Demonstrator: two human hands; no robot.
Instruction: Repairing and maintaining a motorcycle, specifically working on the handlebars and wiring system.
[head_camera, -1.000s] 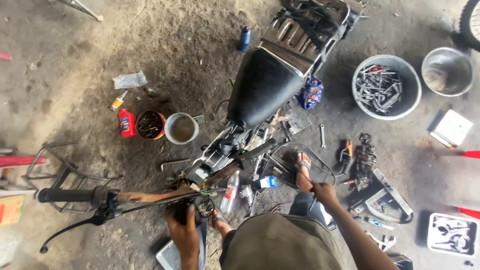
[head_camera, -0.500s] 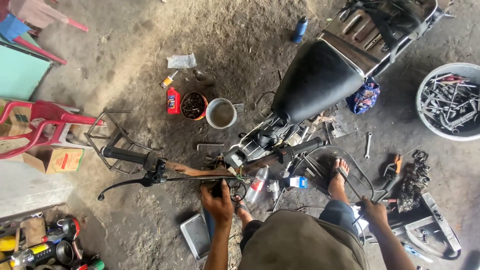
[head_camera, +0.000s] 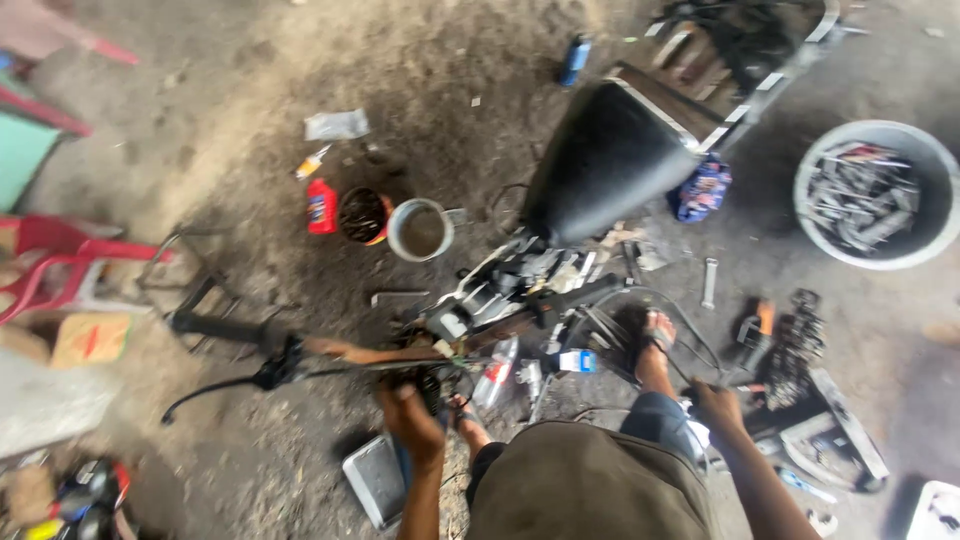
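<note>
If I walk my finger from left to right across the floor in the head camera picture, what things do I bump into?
Red chair → red bottle → metal cup → black motorcycle seat → wrench → round tub of tools.

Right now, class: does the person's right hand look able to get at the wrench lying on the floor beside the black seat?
Probably yes. The right hand is low by the knee, and the wrench lies on open floor beyond the sandalled foot, uncovered; a forward lean may be needed.

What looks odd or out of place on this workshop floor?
The motorcycle is stripped, and its handlebar sits askew near the left hand. A wrench and small parts lie loose on the dirt, outside the tool basin.
</note>
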